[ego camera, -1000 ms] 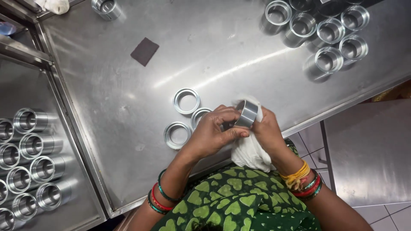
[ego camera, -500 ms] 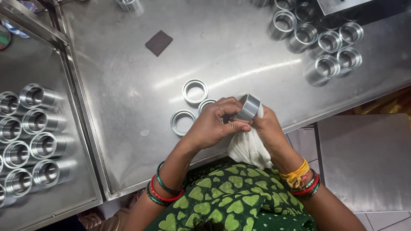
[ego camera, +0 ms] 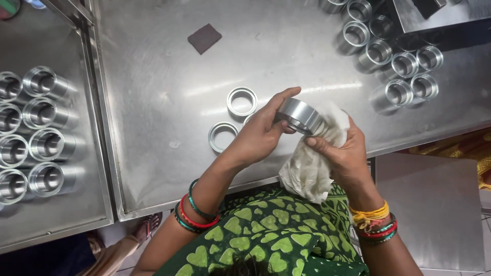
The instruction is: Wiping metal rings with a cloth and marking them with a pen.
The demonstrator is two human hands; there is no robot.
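My left hand (ego camera: 260,134) grips a shiny metal ring (ego camera: 299,115) just above the near edge of the steel table (ego camera: 153,92). My right hand (ego camera: 343,152) holds a crumpled white cloth (ego camera: 309,168) pressed against the ring's right side. Two flat metal rings lie on the table to the left of my hands, one (ego camera: 242,101) farther and one (ego camera: 222,136) nearer. A third is mostly hidden behind my left hand.
Several metal cylinders (ego camera: 391,56) stand at the table's far right. More cylinders (ego camera: 30,128) sit in rows on a steel tray at left. A small dark square pad (ego camera: 204,38) lies at the back. A steel surface (ego camera: 434,204) is at lower right.
My hands have turned the ring against the cloth and shifted slightly right. The view has moved, so the table objects sit lower and more to the left than before.
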